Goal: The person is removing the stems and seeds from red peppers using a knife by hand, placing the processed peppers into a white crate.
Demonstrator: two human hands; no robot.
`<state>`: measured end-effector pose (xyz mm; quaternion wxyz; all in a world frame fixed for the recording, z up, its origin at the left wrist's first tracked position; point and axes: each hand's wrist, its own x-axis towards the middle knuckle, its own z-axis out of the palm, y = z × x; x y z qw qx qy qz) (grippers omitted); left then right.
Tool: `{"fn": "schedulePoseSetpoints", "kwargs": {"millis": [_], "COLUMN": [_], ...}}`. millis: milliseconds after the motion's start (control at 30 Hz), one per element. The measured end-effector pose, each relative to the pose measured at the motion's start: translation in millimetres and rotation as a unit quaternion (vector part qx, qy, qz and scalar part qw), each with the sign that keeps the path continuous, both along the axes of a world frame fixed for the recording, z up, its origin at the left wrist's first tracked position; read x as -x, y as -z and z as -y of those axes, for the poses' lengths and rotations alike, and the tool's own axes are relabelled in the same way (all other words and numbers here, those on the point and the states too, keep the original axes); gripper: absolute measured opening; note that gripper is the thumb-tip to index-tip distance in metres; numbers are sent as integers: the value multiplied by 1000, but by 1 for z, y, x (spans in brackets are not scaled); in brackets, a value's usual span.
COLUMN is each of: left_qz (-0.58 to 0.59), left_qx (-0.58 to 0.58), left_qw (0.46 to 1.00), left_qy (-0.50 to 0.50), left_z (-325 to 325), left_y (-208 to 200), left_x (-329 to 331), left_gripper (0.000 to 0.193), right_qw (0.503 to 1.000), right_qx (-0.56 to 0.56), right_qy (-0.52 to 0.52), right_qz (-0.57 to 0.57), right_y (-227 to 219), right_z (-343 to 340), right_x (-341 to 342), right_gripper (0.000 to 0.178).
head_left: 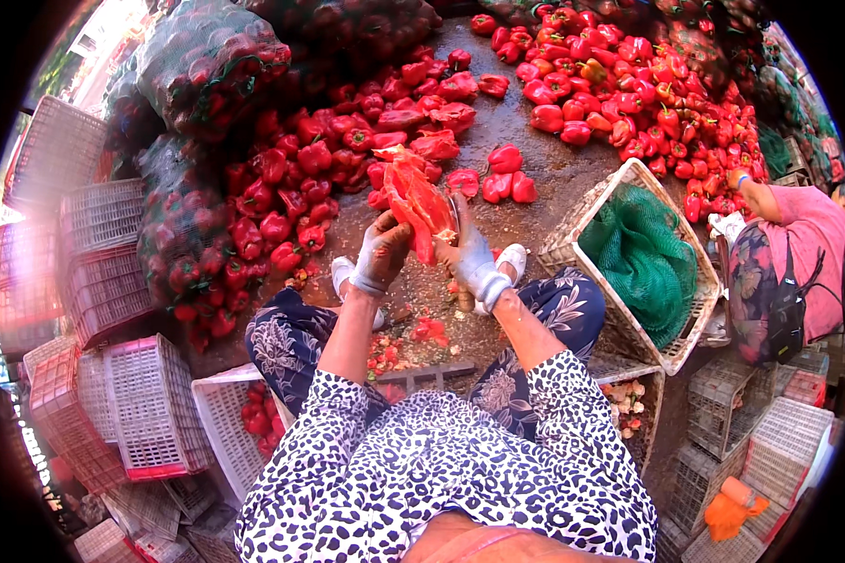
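The left hand (383, 253), gloved and stained, is clamped on the left side of a torn-open red pepper (411, 199) at the centre of the frame. The gloved right hand (471, 258) touches the pepper's right edge; how tightly its fingers close, I cannot tell. Below them, red scraps (429, 330) litter the ground. Whole peppers (314, 158) lie heaped beyond, upper left, beside mesh sacks (211, 70). Right of centre, a tilted crate (573, 220) holds green netting (643, 258). At far right, a co-worker in pink (807, 239) bends near another pepper heap (648, 89).
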<state>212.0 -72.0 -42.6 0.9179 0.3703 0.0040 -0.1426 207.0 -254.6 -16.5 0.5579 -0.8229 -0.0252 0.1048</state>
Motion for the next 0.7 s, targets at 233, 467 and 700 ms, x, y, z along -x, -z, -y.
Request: {"fn": "schedulePoseSetpoints", "kwargs": {"millis": [233, 467, 700], "left_qz": [41, 60, -205], "left_qx": [-73, -271, -596], "left_qw": [983, 903, 657], "left_qy": [-162, -327, -413], "left_z": [-78, -255, -396], "left_y": [-74, -156, -63], "left_x": [-2, 135, 424], "left_gripper": [25, 32, 29], "right_qw": [982, 958, 910], "right_qx": [-150, -143, 57], "right_qy": [80, 239, 401], "right_qz": [-79, 63, 86], "right_y": [-20, -101, -114], "right_z": [30, 112, 234], "right_x": [-9, 39, 151], "right_gripper": [89, 70, 60]}}
